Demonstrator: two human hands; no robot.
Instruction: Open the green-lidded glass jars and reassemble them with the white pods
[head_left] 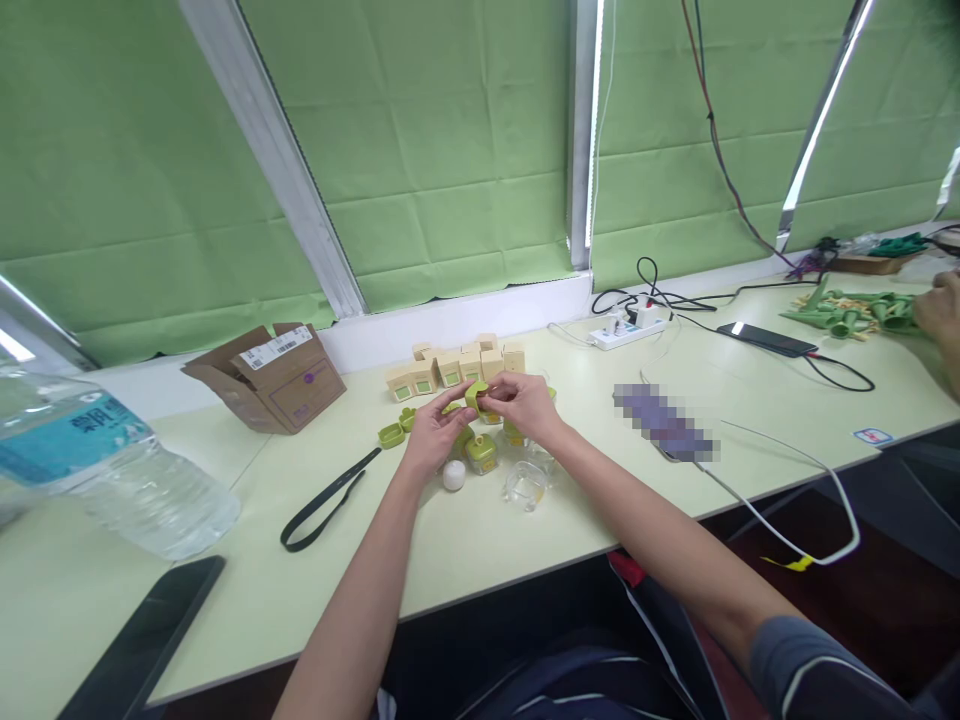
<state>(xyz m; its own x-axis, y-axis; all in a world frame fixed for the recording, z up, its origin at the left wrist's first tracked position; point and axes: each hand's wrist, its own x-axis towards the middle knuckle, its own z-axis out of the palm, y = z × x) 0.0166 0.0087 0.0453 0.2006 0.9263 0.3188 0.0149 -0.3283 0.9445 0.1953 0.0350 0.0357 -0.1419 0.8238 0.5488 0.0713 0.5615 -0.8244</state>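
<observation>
My left hand (433,432) and my right hand (525,402) meet above the table's middle, both pinching one small green cap (475,394) between their fingertips. Under them stand a small jar with a green lid (481,454), a clear glass jar (526,486) and a white round ball (454,475). Loose green lids (391,434) lie just left of my left hand. A row of small beige boxes with green labels (454,367) stands behind the hands.
An open cardboard box (266,376) sits at the back left, a black strap (325,497) in front of it. A water bottle (112,470) and a dark phone (142,640) lie near left. A power strip (628,328), cables and another phone (765,340) lie right; another person's hand (941,315) is far right.
</observation>
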